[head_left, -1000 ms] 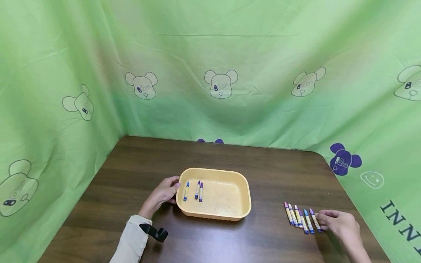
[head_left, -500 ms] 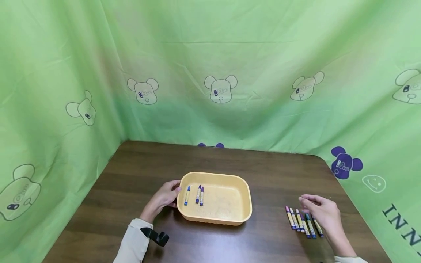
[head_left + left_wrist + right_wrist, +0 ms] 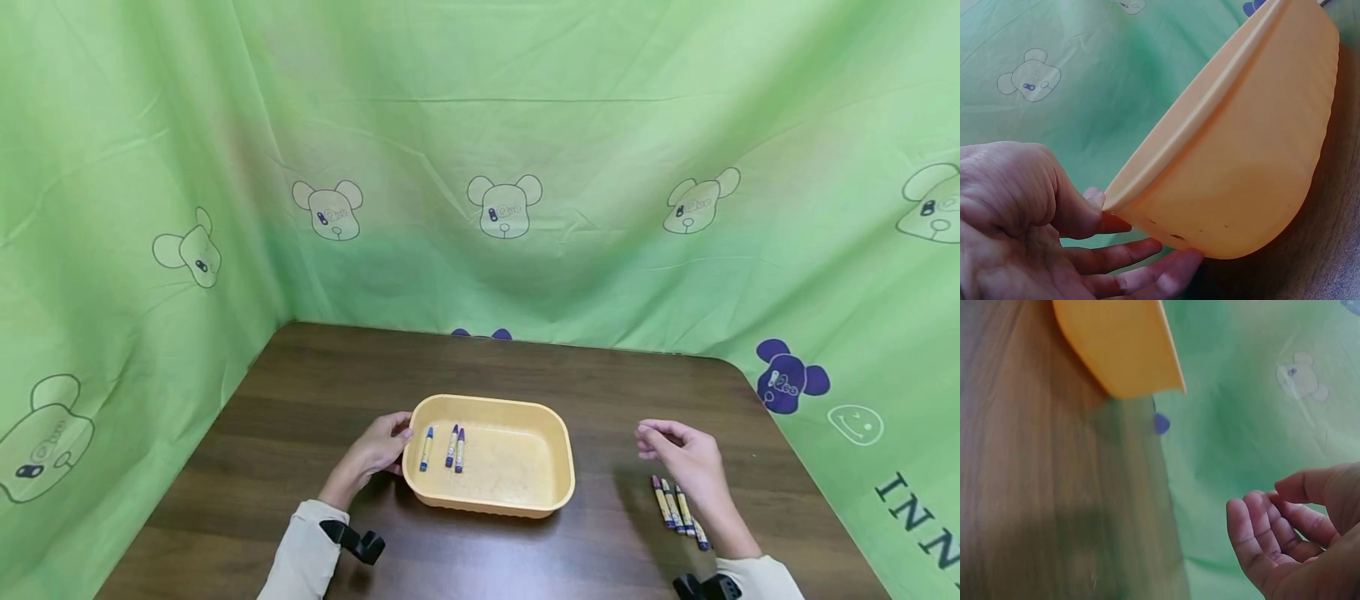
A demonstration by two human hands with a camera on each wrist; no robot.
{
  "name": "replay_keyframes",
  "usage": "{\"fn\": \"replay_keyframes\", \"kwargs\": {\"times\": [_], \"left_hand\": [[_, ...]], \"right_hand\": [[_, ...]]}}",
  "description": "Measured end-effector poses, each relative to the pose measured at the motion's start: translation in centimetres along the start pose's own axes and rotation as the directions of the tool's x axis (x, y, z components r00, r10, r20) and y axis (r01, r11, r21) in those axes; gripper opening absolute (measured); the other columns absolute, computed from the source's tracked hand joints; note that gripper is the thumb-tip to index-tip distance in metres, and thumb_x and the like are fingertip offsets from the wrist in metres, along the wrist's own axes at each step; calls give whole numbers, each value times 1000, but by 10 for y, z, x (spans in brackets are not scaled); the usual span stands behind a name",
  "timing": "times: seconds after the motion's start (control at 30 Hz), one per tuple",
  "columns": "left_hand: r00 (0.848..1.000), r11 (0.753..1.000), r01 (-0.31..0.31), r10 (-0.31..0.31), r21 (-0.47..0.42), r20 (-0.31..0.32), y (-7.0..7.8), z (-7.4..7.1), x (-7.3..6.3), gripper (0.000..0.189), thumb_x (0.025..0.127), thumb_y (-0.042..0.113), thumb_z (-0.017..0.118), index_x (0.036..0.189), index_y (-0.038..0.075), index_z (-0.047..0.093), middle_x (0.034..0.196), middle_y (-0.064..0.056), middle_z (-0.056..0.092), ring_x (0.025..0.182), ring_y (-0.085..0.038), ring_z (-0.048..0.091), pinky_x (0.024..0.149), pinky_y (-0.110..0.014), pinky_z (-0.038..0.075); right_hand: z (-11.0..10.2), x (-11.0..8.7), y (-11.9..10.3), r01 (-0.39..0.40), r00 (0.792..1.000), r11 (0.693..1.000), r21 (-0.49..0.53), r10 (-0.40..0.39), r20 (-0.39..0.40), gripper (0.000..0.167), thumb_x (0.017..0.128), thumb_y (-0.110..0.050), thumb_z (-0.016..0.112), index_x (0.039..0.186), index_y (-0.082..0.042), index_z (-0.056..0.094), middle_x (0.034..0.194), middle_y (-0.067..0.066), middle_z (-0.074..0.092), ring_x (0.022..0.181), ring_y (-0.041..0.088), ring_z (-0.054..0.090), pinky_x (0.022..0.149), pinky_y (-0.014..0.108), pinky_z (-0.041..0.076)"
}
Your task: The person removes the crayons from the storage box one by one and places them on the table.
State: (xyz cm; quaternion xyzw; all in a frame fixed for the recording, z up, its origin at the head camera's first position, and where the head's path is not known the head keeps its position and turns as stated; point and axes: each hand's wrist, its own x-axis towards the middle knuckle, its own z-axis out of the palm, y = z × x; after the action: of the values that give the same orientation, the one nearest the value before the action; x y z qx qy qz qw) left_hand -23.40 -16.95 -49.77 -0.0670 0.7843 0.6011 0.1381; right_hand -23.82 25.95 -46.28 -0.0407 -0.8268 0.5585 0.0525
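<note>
A yellow plastic basket (image 3: 517, 457) sits in the middle of the table. Inside, near its left end, lie a blue-tipped crayon (image 3: 426, 450) and two purple-tipped crayons (image 3: 460, 452). My left hand (image 3: 375, 450) grips the basket's left end; in the left wrist view its thumb is at the rim and the fingers touch the outer wall. Over the table to the right hovers my right hand (image 3: 690, 462), its fingers loosely bent with nothing visible between them in the right wrist view. Below it lies a row of several crayons (image 3: 670, 504), partly hidden by the hand and forearm.
The brown wooden table (image 3: 337, 358) meets a green curtain (image 3: 420, 275) with printed bear heads at its back and sides. Black straps with small mounts (image 3: 360, 542) are on both wrists.
My right hand has left the right end of the crayon row, risen, and moved left toward the basket. The left hand stays at the basket. The view has tilted slightly upward.
</note>
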Motion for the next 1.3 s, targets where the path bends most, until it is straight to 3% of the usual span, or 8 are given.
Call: {"fn": "replay_keyframes", "kwargs": {"times": [0.3, 0.63, 1.07, 1.3], "left_hand": [[1000, 1000, 2, -2, 1, 1, 0, -1, -2, 38, 106, 1, 42, 143, -5, 50, 115, -20, 61, 76, -20, 64, 53, -31, 59], [1000, 1000, 14, -14, 9, -7, -2, -3, -4, 38, 106, 1, 43, 143, -5, 50, 115, -20, 61, 77, -21, 64, 54, -32, 60], [999, 998, 54, -53, 39, -12, 1, -6, -3, 40, 108, 6, 44, 147, -2, 48, 121, -19, 61, 79, -20, 65, 55, -32, 59], [999, 998, 51, -50, 37, -5, 4, -3, 0, 40, 108, 7, 44, 147, -1, 48, 121, -19, 61, 77, -19, 65, 56, -31, 60]], "right_hand": [[31, 4, -21, 16, 998, 993, 117, -23, 53, 25, 98, -4, 63, 112, 16, 65, 76, -13, 72, 70, 5, 70, 70, 27, 63], [62, 7, -41, 0, 991, 988, 152, -20, 131, 29, 98, -6, 65, 115, 16, 65, 80, -10, 73, 73, 7, 70, 72, 29, 64], [120, 4, -62, -7, 971, 977, 211, -43, 234, 27, 93, -2, 68, 111, 18, 66, 88, 9, 75, 73, 11, 70, 68, 27, 63], [150, 1, -72, -30, 954, 979, 201, -32, 297, 27, 91, -2, 70, 111, 16, 68, 92, 20, 73, 77, 19, 69, 71, 34, 65]]}}
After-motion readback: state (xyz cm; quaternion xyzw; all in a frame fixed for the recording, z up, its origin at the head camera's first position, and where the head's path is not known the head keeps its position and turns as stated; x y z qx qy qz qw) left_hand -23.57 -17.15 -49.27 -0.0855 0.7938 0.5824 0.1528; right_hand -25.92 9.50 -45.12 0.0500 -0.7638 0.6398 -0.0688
